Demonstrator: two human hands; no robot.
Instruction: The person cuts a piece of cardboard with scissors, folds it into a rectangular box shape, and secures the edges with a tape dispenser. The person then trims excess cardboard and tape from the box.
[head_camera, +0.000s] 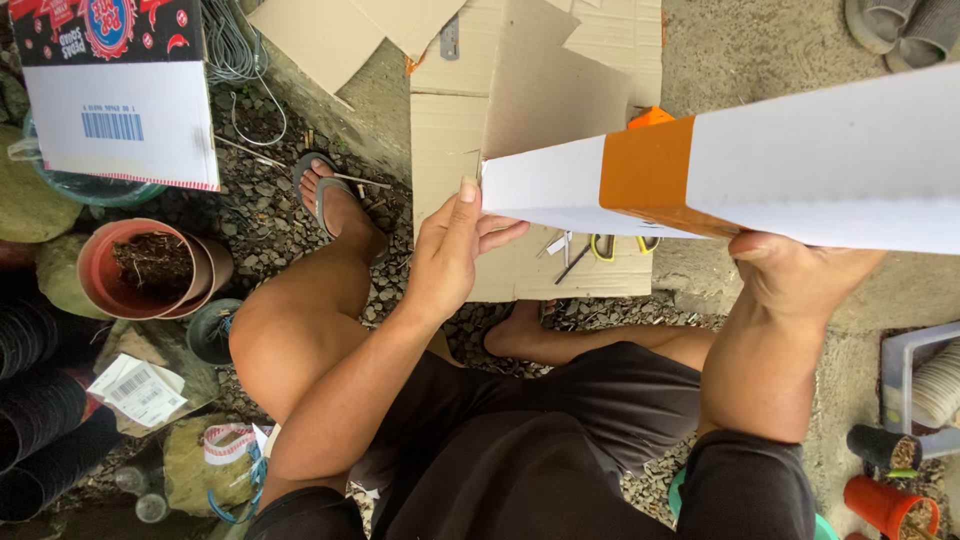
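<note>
A long white cardboard piece (820, 165) with an orange band (648, 172) stretches from the middle to the right edge of the head view. My left hand (452, 255) grips its left end, thumb up against the edge. My right hand (795, 275) holds it from underneath near the middle, fingers hidden behind the board. Below the board, flat brown cardboard sheets (500, 110) lie on the ground, with yellow-handled scissors (602, 246) on them.
I sit with bare knees over gravel, one foot in a grey flip-flop (322, 190). A printed carton (115, 90) and terracotta pots (140, 268) stand at left, black pot stacks (40, 400) lower left, small pots (885, 480) lower right.
</note>
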